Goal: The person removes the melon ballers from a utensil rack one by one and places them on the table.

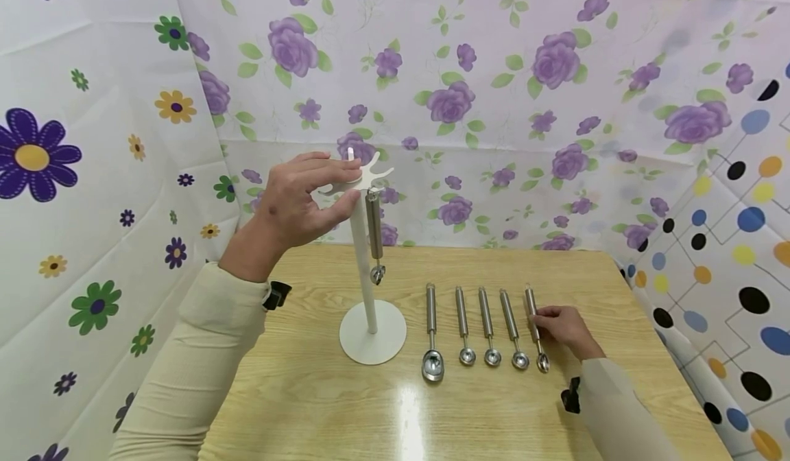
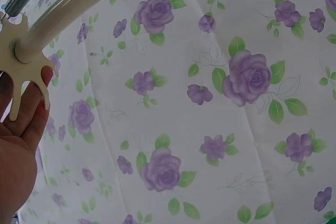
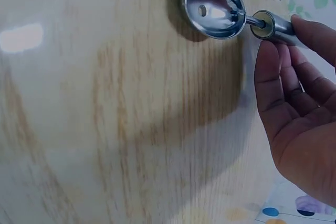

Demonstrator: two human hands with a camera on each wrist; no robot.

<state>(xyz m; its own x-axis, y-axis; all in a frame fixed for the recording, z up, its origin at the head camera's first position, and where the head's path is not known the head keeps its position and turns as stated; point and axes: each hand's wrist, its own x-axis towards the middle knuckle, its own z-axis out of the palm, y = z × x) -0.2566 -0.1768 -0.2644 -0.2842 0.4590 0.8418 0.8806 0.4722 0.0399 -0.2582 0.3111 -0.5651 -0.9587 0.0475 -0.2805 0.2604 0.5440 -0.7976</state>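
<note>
My left hand [image 1: 308,197] holds the top of a white stand [image 1: 364,269], its fingers over the hooked head and the thumb at the side. The left wrist view shows the fingers behind the flat hooked head [image 2: 23,61]. From one hook hangs a melon baller [image 1: 375,231] with a steel handle. At the right end of a row on the table, my right hand [image 1: 564,327] pinches the handle of another melon baller [image 1: 534,320]. Its round bowl [image 3: 215,9], with a small hole, shows in the right wrist view, tilted over the wood.
Left of the pinched one lie several more melon ballers [image 1: 486,320], handles pointing away. A larger scoop [image 1: 433,363] lies nearest the stand's round base [image 1: 373,351]. The wooden table [image 1: 321,406] is bordered by flowered cloth [image 1: 450,104] behind and patterned cloths at both sides.
</note>
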